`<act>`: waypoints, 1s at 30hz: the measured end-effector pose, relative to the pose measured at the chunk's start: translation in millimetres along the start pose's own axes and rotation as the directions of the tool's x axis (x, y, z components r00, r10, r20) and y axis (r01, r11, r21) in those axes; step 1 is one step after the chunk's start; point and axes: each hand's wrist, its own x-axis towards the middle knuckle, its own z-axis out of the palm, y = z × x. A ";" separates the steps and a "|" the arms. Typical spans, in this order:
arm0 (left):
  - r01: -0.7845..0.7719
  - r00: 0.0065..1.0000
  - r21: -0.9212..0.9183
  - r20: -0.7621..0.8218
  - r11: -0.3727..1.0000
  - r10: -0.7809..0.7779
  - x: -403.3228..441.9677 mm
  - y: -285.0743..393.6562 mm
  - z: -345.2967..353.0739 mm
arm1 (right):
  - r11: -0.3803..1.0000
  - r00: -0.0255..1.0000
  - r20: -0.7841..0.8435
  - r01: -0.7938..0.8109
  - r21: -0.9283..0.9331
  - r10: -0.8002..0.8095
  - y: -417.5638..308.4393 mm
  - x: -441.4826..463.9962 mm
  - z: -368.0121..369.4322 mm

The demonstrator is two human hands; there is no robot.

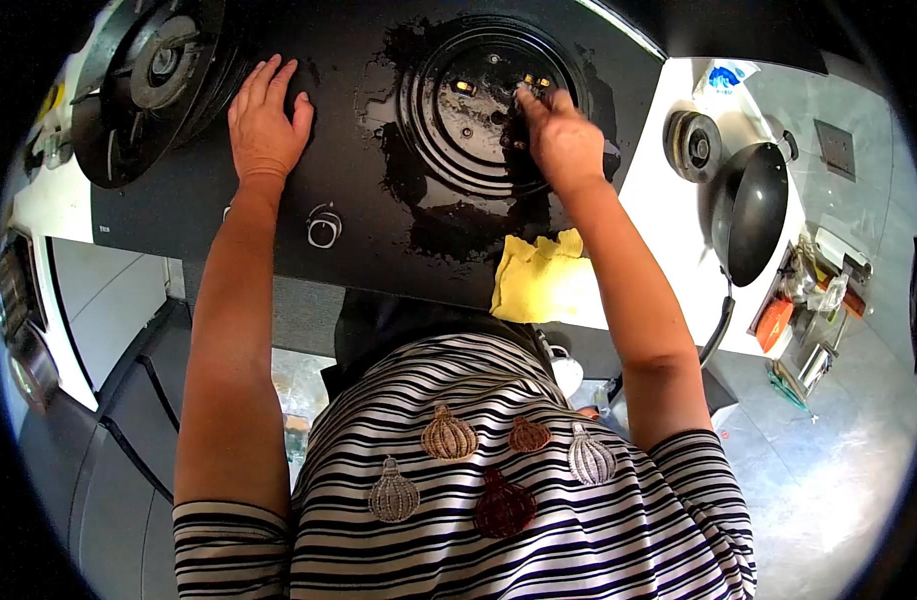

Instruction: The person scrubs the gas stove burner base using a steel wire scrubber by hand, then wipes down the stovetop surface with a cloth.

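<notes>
My right hand point(567, 140) is over the right burner recess point(434, 155) of a black gas cooktop point(329, 130). Its fingers are curled in a pinch near brass-coloured fittings; what they hold, if anything, is too small to make out. Water wets the recess and the glass around it. My left hand point(266, 118) lies flat on the cooktop with its fingers apart, beside the left burner point(164, 70) and its black pan support. A yellow cloth point(541, 280) lies at the front edge, below my right hand.
A control knob point(325, 228) stands near the cooktop's front. On the white counter point(669, 235) to the right are a removed burner part point(693, 145), a black wok point(759, 215) with its handle toward me, and a blue-and-white packet point(726, 78). Utensils point(819, 365) stand farther right.
</notes>
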 end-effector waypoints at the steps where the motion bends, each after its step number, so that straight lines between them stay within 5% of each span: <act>1: 0.006 1.000 -0.010 0.007 1.000 -0.006 0.8 0.7 -1.0 | 0.999 0.999 -0.020 -0.045 -0.014 0.045 0.7 5.8 3.2; 3: 0.010 1.000 0.006 -0.015 1.000 -0.010 1.4 2.5 -1.3 | 0.999 0.998 -0.052 -0.041 -0.017 0.041 -0.7 4.4 6.2; 5: 0.023 0.999 0.016 -0.037 1.000 -0.022 1.9 4.6 -1.2 | 1.000 0.994 0.110 0.007 -0.009 -0.006 -2.2 -7.5 -2.2; 14: 0.037 0.998 -0.001 -0.053 0.999 -0.037 1.6 2.8 -1.4 | 0.940 0.996 -0.055 -0.052 0.337 0.074 60.9 30.7 -25.3; 16: 0.029 1.000 -0.045 -0.003 0.999 -0.030 -0.5 2.6 -3.7 | 0.918 0.962 -0.131 0.268 0.293 -0.239 67.7 56.0 -22.4; 19: 0.028 1.000 -0.068 -0.008 0.997 -0.029 -0.2 -0.3 -0.7 | 0.918 0.953 0.145 0.204 0.339 -0.266 83.8 87.2 -28.9; 20: 0.041 0.999 -0.064 -0.010 0.997 -0.042 0.9 -1.7 -0.3 | 0.952 0.888 0.414 0.074 0.297 -0.198 85.6 93.1 -43.2; 21: 0.040 0.999 -0.050 -0.012 0.998 -0.041 0.1 -1.6 0.1 | 0.977 0.821 0.538 0.104 0.187 -0.191 86.2 97.2 -49.2; 24: 0.041 0.999 -0.051 -0.012 0.998 -0.041 -1.8 0.0 -0.9 | 0.972 0.879 0.416 0.205 0.111 -0.233 91.2 94.8 -47.7; 27: 0.039 0.999 -0.057 -0.027 0.998 -0.040 -1.4 -0.3 -1.2 | 0.911 0.954 0.189 0.147 0.385 -0.233 92.6 104.1 -20.3; 30: 0.038 0.999 -0.059 -0.021 0.998 -0.039 -0.9 0.3 -1.9 | 0.862 0.908 0.234 0.212 0.461 -0.349 71.2 118.7 -16.0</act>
